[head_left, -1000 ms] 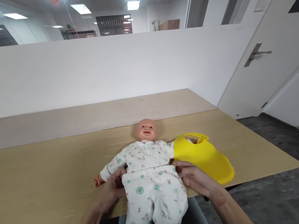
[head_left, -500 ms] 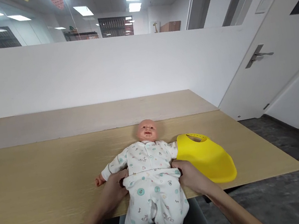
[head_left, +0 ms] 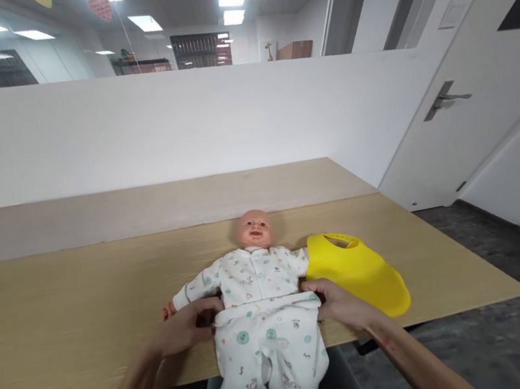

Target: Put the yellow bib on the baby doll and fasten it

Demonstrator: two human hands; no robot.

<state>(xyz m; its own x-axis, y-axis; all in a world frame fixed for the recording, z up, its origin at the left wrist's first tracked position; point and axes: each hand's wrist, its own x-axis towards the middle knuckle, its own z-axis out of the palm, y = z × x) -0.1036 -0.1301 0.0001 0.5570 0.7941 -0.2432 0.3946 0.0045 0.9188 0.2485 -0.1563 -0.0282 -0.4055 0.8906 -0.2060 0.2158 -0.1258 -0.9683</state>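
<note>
A baby doll (head_left: 252, 230) lies on its back on a light wooden table (head_left: 74, 303), head away from me. It wears a white patterned top (head_left: 248, 277) and matching white trousers (head_left: 270, 351), whose legs hang over the near table edge. My left hand (head_left: 187, 327) and my right hand (head_left: 339, 303) grip opposite sides of the trousers' waistband. A yellow silicone bib (head_left: 359, 274) lies flat against the doll's far-right side, close to my right hand. The doll's left-side hand barely shows beyond my left fingers.
A paler board (head_left: 144, 211) lies along the table's far side, against a white partition wall (head_left: 156, 132). A white door with a metal handle (head_left: 443, 101) stands at right. A grey chair back (head_left: 340, 385) sits below the doll's legs, above a dark grey floor (head_left: 506, 313).
My left hand has opened out slightly along the waistband, and its forearm has swung outward to the left. The trousers' waistband now looks straighter across the doll's middle.
</note>
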